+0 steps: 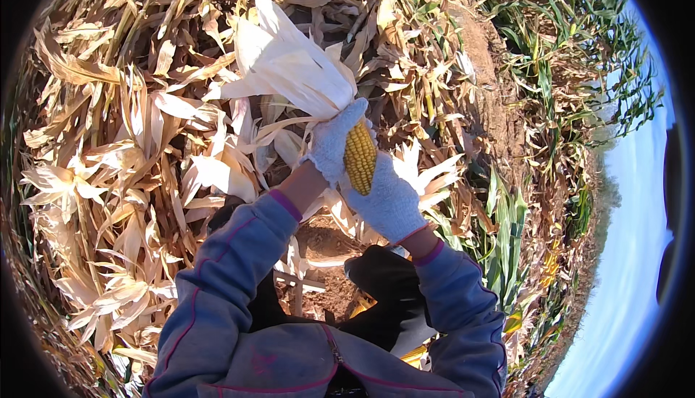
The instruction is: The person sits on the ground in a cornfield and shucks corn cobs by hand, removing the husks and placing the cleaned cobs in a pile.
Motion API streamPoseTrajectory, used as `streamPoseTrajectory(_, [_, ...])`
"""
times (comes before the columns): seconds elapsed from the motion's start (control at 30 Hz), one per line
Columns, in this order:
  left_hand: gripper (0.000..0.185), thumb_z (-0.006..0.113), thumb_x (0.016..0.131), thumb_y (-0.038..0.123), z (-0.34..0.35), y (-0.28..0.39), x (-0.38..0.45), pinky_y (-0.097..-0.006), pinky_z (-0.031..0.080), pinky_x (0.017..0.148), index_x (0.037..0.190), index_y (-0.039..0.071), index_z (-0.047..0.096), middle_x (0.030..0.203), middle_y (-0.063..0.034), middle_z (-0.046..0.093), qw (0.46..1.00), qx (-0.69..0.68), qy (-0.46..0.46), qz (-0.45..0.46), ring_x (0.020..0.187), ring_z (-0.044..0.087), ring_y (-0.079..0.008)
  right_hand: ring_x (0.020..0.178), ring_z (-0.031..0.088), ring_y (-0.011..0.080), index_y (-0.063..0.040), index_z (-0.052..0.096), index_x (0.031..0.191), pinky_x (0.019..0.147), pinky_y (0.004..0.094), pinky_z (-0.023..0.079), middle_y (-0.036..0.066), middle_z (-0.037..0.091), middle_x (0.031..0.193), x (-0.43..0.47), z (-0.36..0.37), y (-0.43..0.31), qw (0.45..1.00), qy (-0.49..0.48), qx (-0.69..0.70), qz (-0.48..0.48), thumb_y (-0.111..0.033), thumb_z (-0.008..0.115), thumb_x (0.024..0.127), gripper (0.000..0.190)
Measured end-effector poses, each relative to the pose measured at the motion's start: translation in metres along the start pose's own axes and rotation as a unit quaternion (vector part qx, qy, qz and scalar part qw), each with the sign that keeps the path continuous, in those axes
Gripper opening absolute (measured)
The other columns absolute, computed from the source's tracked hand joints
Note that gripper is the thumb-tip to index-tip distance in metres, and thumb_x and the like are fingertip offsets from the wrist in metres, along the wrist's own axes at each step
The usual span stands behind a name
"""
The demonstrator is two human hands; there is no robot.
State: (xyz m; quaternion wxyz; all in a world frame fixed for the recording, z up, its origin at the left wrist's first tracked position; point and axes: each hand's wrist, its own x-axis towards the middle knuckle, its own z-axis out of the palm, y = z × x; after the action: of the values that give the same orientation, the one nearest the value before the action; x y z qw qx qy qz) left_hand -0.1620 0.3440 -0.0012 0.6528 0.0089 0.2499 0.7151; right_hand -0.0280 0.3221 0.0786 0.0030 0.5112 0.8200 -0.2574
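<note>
Both hands wear white knit gloves and meet around one yellow ear of corn (360,158). My left hand (332,140) grips its far end, where the pale dry husk (304,66) is peeled back and fans away from me. My right hand (386,194) wraps the near end of the cob, with its fingers partly hidden behind the ear. Rows of kernels show bare between the two gloves.
Dry stalks and leaves (146,34) lie thick ahead and to the left, with opened husks (125,289) among them. Bare soil (323,238) shows between my legs. Green corn plants (548,28) stand at far right, near a pile of yellow ears (550,263).
</note>
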Motion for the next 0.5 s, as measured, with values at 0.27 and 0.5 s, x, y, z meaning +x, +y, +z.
streamPoseTrajectory(0.27, [0.045,0.051,0.099,0.044,0.006,0.015,-0.013,-0.0352,0.059,0.079,0.117,0.003,0.057,0.099,-0.0148,0.067,0.988,0.011,-0.139,-0.071,0.09,0.069,-0.0241,0.085,0.067,0.0197,-0.002,0.063,0.112,0.075,0.032,0.053,0.011,0.065,0.1,0.024,-0.011,0.046,0.947,0.183,0.244,-0.095,-0.019,0.072,0.086,0.031])
streamPoseTrajectory(0.5, [0.039,0.062,0.095,0.036,0.012,0.007,-0.029,-0.0339,0.059,0.073,0.115,0.003,0.059,0.099,-0.0107,0.066,0.982,0.096,-0.125,-0.102,0.084,0.068,-0.0199,0.087,0.064,0.0108,-0.001,0.064,0.116,0.079,0.0268,0.053,0.007,0.062,0.103,0.022,-0.02,0.036,0.966,0.125,0.2,-0.105,-0.008,0.069,0.088,0.029])
